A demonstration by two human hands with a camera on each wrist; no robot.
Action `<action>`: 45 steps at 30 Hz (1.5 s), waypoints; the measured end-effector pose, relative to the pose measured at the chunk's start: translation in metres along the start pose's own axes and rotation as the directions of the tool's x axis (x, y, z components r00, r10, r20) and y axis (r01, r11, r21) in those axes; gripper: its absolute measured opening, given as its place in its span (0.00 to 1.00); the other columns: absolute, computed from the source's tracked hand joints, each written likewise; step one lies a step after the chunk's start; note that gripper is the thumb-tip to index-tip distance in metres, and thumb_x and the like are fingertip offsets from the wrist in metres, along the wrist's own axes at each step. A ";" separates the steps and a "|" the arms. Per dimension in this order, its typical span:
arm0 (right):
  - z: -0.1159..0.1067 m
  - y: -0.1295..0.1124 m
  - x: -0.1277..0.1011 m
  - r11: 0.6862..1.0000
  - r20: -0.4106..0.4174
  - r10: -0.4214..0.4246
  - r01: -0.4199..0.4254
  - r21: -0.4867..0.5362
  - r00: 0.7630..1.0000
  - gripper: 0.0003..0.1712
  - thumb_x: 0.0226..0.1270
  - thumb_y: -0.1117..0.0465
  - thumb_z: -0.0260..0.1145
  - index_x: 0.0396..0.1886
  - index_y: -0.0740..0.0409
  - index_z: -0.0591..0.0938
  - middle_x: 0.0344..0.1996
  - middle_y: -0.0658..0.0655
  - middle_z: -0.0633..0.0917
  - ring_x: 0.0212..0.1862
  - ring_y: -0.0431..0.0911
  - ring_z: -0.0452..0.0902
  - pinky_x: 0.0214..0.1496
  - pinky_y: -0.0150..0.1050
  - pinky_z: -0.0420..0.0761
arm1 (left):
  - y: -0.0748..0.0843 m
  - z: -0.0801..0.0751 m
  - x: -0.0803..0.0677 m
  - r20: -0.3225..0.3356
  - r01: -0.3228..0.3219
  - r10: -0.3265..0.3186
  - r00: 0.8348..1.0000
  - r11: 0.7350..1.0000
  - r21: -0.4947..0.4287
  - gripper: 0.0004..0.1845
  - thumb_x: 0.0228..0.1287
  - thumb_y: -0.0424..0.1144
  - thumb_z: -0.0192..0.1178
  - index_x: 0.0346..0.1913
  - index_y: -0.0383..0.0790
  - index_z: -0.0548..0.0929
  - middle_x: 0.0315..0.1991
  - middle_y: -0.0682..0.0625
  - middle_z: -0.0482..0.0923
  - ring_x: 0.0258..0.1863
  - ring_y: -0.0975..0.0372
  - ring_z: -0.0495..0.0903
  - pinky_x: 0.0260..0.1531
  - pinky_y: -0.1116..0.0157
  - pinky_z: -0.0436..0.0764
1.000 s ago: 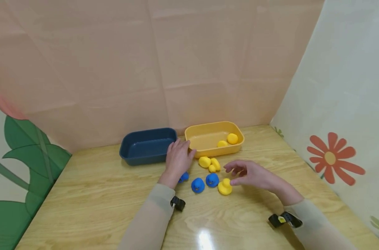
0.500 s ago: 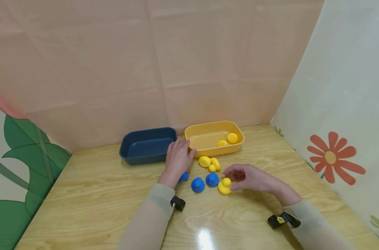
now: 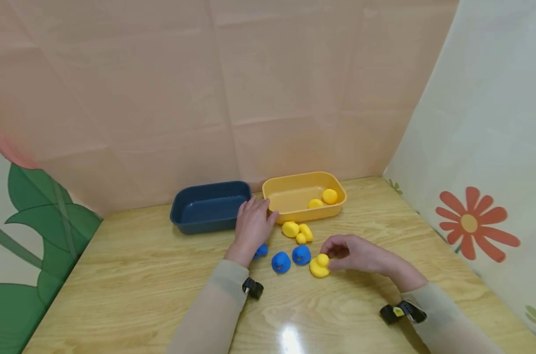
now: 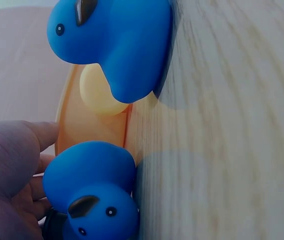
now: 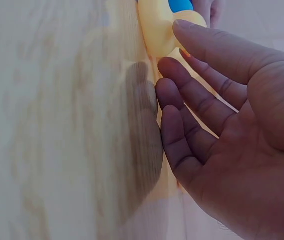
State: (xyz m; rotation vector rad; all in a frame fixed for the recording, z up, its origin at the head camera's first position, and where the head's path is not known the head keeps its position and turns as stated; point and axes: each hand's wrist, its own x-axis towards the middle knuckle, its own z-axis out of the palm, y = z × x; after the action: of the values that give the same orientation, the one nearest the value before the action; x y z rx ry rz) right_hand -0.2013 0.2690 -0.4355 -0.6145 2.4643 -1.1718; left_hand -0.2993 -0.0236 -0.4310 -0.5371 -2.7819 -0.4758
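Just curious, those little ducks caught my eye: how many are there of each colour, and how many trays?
Blue ducks: 3
Yellow ducks on the table: 3
Yellow ducks in the yellow tray: 2
Trays: 2, yellow and blue tray
Total: 8 ducks, 2 trays

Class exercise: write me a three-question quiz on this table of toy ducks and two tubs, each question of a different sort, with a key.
1. True or false: the blue tub holds ducks.
2. Which thing does the right hand touch? A) a blue duck B) the yellow duck C) the yellow tub
3. How many blue ducks lie on the table?

Key
1. False: it shows none.
2. B
3. Three; one is half hidden by the left hand.
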 end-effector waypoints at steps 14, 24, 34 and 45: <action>-0.001 -0.003 0.001 1.000 0.014 -0.019 0.019 -0.014 1.000 0.13 0.69 0.52 0.71 0.51 0.45 0.83 0.47 0.48 0.84 0.49 0.51 0.78 0.53 0.38 0.80 | 0.001 -0.002 0.002 0.008 0.011 -0.011 1.000 1.000 -0.003 0.30 0.77 0.58 0.52 0.72 0.45 0.73 0.68 0.51 0.74 0.76 0.52 0.58 0.74 0.48 0.53; -0.003 -0.001 0.000 0.999 -0.015 -0.030 0.030 -0.019 0.999 0.13 0.69 0.52 0.71 0.50 0.46 0.83 0.45 0.49 0.85 0.47 0.51 0.79 0.50 0.38 0.81 | 0.001 -0.002 0.001 0.013 0.017 -0.017 1.000 1.000 -0.006 0.30 0.77 0.59 0.51 0.72 0.45 0.73 0.68 0.51 0.74 0.76 0.52 0.58 0.75 0.49 0.52; -0.011 -0.005 -0.003 0.999 -0.139 -0.005 -0.002 -0.050 0.990 0.16 0.67 0.49 0.73 0.51 0.46 0.83 0.44 0.50 0.84 0.47 0.50 0.79 0.46 0.37 0.83 | 0.000 0.001 0.001 0.002 0.007 -0.007 1.000 1.000 -0.010 0.30 0.76 0.58 0.52 0.72 0.44 0.73 0.68 0.50 0.74 0.75 0.51 0.58 0.75 0.49 0.52; -0.024 -0.020 0.003 0.987 -0.371 -0.009 -0.052 -0.153 0.929 0.17 0.64 0.44 0.73 0.47 0.46 0.85 0.41 0.48 0.84 0.45 0.46 0.79 0.48 0.38 0.82 | -0.001 0.002 0.001 -0.011 0.003 -0.003 1.000 1.000 -0.014 0.30 0.76 0.57 0.54 0.72 0.44 0.74 0.68 0.50 0.74 0.75 0.51 0.59 0.75 0.48 0.52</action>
State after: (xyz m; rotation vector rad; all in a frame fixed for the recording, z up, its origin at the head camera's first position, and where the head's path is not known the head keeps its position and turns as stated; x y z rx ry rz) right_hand -0.2104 0.2715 -0.4059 -0.4365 2.8983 -1.1789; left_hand -0.3010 -0.0236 -0.4324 -0.5318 -2.7717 -0.4983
